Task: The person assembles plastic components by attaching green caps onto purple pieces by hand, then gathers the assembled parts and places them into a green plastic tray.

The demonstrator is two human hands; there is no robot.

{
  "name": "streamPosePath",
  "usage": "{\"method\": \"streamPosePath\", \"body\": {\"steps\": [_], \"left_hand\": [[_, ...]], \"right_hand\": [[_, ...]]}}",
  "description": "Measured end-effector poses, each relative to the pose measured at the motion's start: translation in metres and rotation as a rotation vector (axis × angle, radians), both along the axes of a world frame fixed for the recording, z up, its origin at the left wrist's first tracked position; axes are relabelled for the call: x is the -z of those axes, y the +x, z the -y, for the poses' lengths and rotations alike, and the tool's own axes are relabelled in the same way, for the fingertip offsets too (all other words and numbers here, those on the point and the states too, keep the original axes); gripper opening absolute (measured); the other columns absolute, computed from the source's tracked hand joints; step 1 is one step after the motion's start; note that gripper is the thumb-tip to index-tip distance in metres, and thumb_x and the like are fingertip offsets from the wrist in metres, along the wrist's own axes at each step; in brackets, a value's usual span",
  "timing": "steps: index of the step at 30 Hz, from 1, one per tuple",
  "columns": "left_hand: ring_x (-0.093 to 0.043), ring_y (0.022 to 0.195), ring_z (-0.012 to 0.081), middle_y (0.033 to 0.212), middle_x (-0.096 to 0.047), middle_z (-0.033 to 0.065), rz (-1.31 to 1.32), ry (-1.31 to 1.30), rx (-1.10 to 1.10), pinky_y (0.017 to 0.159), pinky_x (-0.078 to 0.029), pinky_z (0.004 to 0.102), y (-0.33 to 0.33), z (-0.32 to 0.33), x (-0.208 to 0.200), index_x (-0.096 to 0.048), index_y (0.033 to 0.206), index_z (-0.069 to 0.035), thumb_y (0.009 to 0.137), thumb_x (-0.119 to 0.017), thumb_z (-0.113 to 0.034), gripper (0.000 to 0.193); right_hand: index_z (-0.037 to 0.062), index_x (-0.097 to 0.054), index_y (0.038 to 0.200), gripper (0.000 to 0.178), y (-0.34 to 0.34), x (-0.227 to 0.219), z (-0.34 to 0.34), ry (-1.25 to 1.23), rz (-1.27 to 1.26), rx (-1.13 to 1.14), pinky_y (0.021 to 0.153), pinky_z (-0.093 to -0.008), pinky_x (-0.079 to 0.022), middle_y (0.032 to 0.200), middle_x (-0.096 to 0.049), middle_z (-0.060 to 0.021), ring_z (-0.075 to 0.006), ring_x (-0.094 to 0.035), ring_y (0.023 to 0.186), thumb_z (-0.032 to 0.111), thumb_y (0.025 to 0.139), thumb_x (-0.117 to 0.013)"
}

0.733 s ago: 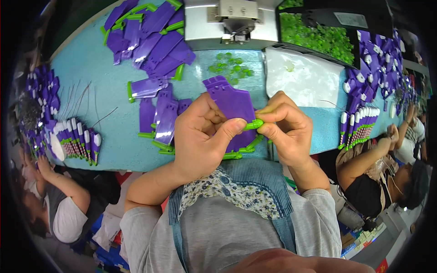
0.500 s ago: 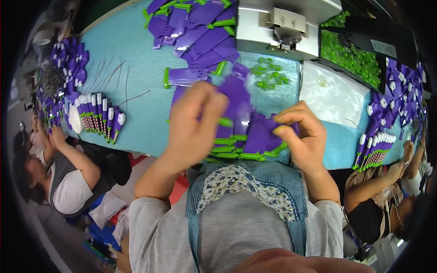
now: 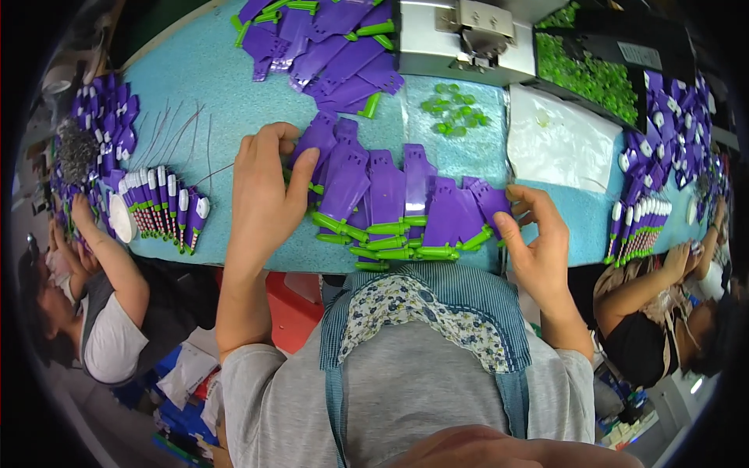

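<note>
A fanned row of flat purple plastic pieces with green ends [image 3: 386, 183] lies overlapped along the near edge of the blue table, green ends toward me. At its left end my left hand [image 3: 265, 183] has thumb and fingers curled about the edge of a tilted purple piece [image 3: 317, 143]. My right hand [image 3: 540, 238] pinches the rightmost purple piece [image 3: 489, 201] at its edge between thumb and forefinger. Beyond the row lies a loose pile of similar purple pieces [image 3: 335, 66]. Small green caps [image 3: 454, 109] are scattered to the right of the pile.
A metal machine [image 3: 484, 35] stands at the back, beside a black bin of green parts [image 3: 585, 78]. A white plastic sheet [image 3: 562, 136] lies before the bin. Finished-looking purple items with white tips [image 3: 160, 199] sit at left, near thin wires [image 3: 173, 129]. Co-workers sit on both sides.
My left hand has moved left from over the row to its left end, where more purple pieces now lie. The right hand stays at the right end. The view has shifted slightly.
</note>
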State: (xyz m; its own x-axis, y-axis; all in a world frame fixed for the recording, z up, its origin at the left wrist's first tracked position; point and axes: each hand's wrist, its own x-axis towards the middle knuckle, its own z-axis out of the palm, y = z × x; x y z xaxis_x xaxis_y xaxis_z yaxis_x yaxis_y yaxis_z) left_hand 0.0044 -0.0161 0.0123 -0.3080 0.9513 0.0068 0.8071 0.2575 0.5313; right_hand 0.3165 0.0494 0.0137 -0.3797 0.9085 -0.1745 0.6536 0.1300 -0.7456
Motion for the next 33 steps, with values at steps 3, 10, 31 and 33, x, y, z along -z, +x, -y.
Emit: {"method": "streamPosePath", "body": {"steps": [3,10,31,33], "left_hand": [[-0.051,0.093,0.0367,0.102,-0.055,0.0208,-0.143,0.081,0.092,0.084,-0.041,0.0446,0.018,0.01,0.007,-0.051,0.12,0.004,0.087,-0.066,-0.033,0.051],[-0.041,0.115,0.0428,0.123,-0.045,0.0259,-0.209,0.118,-0.065,0.096,-0.033,0.0541,0.063,0.02,0.021,-0.046,0.129,0.0,0.072,-0.074,-0.054,0.084],[-0.033,0.129,0.0457,0.138,-0.039,0.026,-0.017,0.243,0.082,0.099,-0.022,0.0615,0.052,0.035,0.048,-0.049,0.135,-0.008,0.071,-0.068,-0.063,0.086],[-0.033,0.129,0.0452,0.138,-0.039,0.0262,-0.002,0.248,0.103,0.1,-0.022,0.0607,0.052,0.034,0.048,-0.049,0.134,-0.008,0.072,-0.068,-0.061,0.084]], "right_hand": [[-0.0052,-0.054,0.114,0.048,-0.011,-0.011,0.006,0.053,0.119,-0.067,0.078,-0.0398,-0.049,0.102,-0.058,-0.0198,-0.0333,-0.058,0.088,0.017,0.078,-0.076],[-0.0056,-0.053,0.118,0.055,-0.017,-0.009,0.024,0.093,0.244,-0.005,0.081,-0.0375,-0.048,0.104,-0.056,-0.0182,-0.0291,-0.057,0.09,0.023,0.077,-0.078],[-0.01,-0.059,0.108,0.056,-0.092,-0.011,0.052,-0.546,-0.131,0.478,0.074,-0.0293,-0.052,0.095,-0.069,-0.0143,-0.0162,-0.065,0.082,0.028,0.075,-0.082],[-0.0092,-0.061,0.106,0.048,-0.095,-0.008,0.055,-0.566,-0.174,0.507,0.073,-0.0286,-0.052,0.094,-0.069,-0.013,-0.0148,-0.065,0.081,0.024,0.077,-0.08]]}}
